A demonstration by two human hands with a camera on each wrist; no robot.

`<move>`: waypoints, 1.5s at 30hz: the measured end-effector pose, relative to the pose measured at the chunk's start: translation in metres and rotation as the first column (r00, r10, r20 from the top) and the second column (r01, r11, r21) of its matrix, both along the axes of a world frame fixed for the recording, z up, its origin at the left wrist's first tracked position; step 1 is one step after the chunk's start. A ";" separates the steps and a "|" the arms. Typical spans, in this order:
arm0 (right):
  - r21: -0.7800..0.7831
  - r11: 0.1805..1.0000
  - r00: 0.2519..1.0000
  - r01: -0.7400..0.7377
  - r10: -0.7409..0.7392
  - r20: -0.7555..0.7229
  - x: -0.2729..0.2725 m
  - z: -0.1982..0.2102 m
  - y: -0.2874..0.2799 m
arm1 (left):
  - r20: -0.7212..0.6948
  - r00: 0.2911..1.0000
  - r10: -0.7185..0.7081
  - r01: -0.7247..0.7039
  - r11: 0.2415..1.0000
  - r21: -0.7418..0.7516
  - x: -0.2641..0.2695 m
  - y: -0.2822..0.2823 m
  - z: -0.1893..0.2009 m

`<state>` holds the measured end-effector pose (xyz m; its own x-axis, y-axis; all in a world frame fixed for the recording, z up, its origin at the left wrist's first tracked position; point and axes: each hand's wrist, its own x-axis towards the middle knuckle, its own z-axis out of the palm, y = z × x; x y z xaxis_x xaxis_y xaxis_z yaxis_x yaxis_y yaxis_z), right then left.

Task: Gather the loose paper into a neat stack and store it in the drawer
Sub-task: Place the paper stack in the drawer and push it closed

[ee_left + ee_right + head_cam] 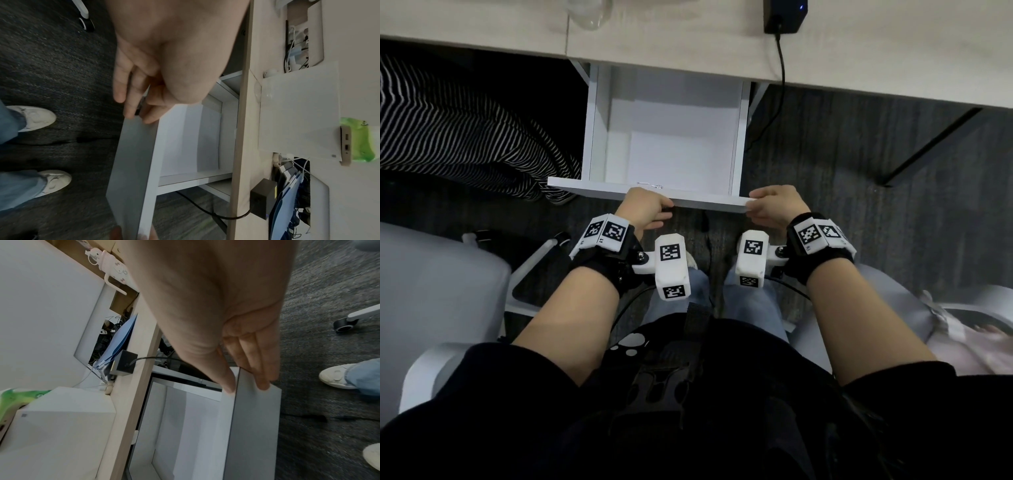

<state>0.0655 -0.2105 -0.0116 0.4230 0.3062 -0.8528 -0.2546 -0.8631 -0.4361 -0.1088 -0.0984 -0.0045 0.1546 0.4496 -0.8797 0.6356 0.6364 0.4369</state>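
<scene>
The white drawer [599,137] stands pulled out from under the desk. A neat white paper stack [678,150] lies flat on its bottom, also visible in the wrist views [193,139] [197,426]. My left hand [666,214] holds the drawer front [592,187] near its middle, thumb on the top edge and fingers [131,112] on the outer face. My right hand [755,205] pinches the front's right corner, thumb inside and fingers [263,382] outside on the panel [257,426]. A small metal key [650,185] sticks up at the front's top edge.
The desk edge [688,44] overhangs the drawer's back. A black adapter [786,15] with a hanging cable [782,68] sits on it, and a white box [298,113]. A person in striped clothing [448,120] sits at the left. Chairs flank me; my shoes [35,116] stand on dark carpet.
</scene>
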 end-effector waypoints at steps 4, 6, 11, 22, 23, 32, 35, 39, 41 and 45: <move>0.057 0.998 0.998 -0.016 0.012 0.066 0.015 0.000 0.012 | 0.066 0.996 0.057 -0.061 0.997 0.054 0.018 0.009 -0.004; 0.082 0.997 0.996 0.006 -0.014 0.092 0.022 -0.004 0.018 | 0.112 0.990 0.083 -0.092 0.993 0.079 0.024 0.016 -0.008; 0.168 0.985 0.994 0.047 -0.063 0.094 0.040 -0.004 0.039 | 0.171 0.977 0.125 -0.151 0.977 0.152 0.043 0.038 -0.018; 0.321 0.936 0.984 0.143 -0.168 0.054 0.069 -0.001 0.078 | 0.220 0.971 0.094 -0.146 0.962 0.230 0.082 0.080 -0.023; 0.330 0.931 0.983 0.156 -0.181 0.044 0.070 -0.001 0.081 | 0.227 0.970 0.091 -0.144 0.963 0.229 0.084 0.083 -0.023; 0.333 0.849 0.911 0.412 -0.377 -0.166 0.072 -0.012 0.094 | 0.303 0.936 0.181 -0.231 0.963 0.138 0.100 0.101 -0.024; 0.351 0.825 0.893 0.442 -0.366 -0.262 0.070 -0.016 0.095 | 0.328 0.930 0.168 -0.220 0.967 0.128 0.103 0.104 -0.025; 0.375 0.803 0.878 0.464 -0.360 -0.316 0.065 -0.018 0.096 | 0.338 0.934 0.114 -0.165 0.978 0.126 0.104 0.107 -0.023; 0.380 0.799 0.876 0.465 -0.353 -0.330 0.065 -0.018 0.096 | 0.343 0.932 0.116 -0.163 0.980 0.112 0.104 0.107 -0.023; 0.388 0.811 0.889 0.437 -0.326 -0.322 0.064 -0.016 0.095 | 0.342 0.933 0.110 -0.146 0.986 0.081 0.103 0.106 -0.021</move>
<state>0.1297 -0.1155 -0.0277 0.3952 0.5248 -0.7540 -0.6626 -0.4057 -0.6296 -0.0053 0.0080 -0.0254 0.3673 0.5706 -0.7345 0.3569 0.6428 0.6778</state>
